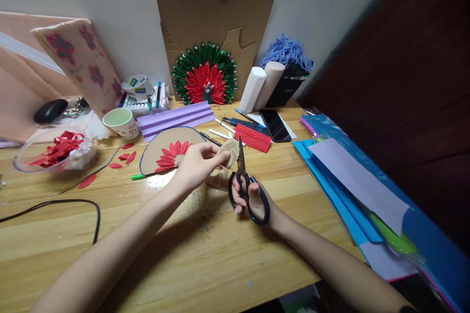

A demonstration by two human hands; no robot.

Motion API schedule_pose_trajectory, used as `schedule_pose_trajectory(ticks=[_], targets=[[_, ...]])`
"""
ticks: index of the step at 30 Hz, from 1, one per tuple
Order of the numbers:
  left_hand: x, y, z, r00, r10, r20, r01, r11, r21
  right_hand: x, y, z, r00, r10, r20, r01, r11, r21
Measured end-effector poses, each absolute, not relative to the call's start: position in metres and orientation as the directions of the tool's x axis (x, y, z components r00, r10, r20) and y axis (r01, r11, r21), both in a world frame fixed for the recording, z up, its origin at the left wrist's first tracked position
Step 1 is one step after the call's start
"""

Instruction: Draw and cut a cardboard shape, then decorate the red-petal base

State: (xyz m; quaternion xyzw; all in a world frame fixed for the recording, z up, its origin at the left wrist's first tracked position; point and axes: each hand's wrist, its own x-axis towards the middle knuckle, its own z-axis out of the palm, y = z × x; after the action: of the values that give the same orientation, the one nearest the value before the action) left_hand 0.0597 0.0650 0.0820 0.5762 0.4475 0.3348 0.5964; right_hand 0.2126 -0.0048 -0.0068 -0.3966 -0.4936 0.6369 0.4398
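My left hand (196, 164) pinches a small rounded piece of tan cardboard (229, 151) above the wooden table. My right hand (253, 203) has its fingers through the black handles of a pair of scissors (244, 183). The scissor blades point upward and meet the right edge of the cardboard piece. Just behind my left hand lies a cardboard half-disc (167, 149) with red paper petals glued on it.
A clear bowl of red scraps (55, 151), a cup (121, 122), markers, folded purple paper (176, 117), red folded paper (253, 138), a phone (275, 124), a green-and-red paper fan (205, 76), blue sheets (348, 181) at right, a black cable (73, 203) at left.
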Motion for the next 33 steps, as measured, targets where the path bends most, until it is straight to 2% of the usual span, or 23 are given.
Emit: schedule_pose_trajectory(ticks=[9, 14, 19, 23, 27, 33], targets=[[0.052, 0.069, 0.087, 0.410, 0.907, -0.096, 0.121, 0.050, 0.991, 0.219, -0.006, 0.003, -0.258, 0.965, -0.049, -0.028, -0.058, -0.998], [0.048, 0.070, 0.095, 0.350, 0.935, -0.062, 0.149, 0.010, 0.989, 0.221, -0.004, 0.009, -0.275, 0.960, -0.053, 0.021, -0.049, -0.999], [0.043, 0.073, 0.100, 0.269, 0.963, 0.011, 0.191, -0.065, 0.979, 0.223, -0.004, 0.011, -0.360, 0.931, -0.051, -0.015, -0.060, -0.998], [0.042, 0.074, 0.098, 0.305, 0.952, 0.028, 0.206, -0.094, 0.974, 0.222, -0.004, 0.008, -0.442, 0.893, -0.089, -0.101, -0.148, -0.984], [0.045, 0.073, 0.090, 0.383, 0.924, -0.016, 0.215, -0.073, 0.974, 0.221, -0.004, 0.004, -0.439, 0.889, -0.129, -0.149, -0.214, -0.965], [0.047, 0.073, 0.082, 0.426, 0.903, -0.050, 0.219, -0.049, 0.974, 0.219, -0.005, 0.005, -0.394, 0.913, -0.106, -0.146, -0.176, -0.974]])
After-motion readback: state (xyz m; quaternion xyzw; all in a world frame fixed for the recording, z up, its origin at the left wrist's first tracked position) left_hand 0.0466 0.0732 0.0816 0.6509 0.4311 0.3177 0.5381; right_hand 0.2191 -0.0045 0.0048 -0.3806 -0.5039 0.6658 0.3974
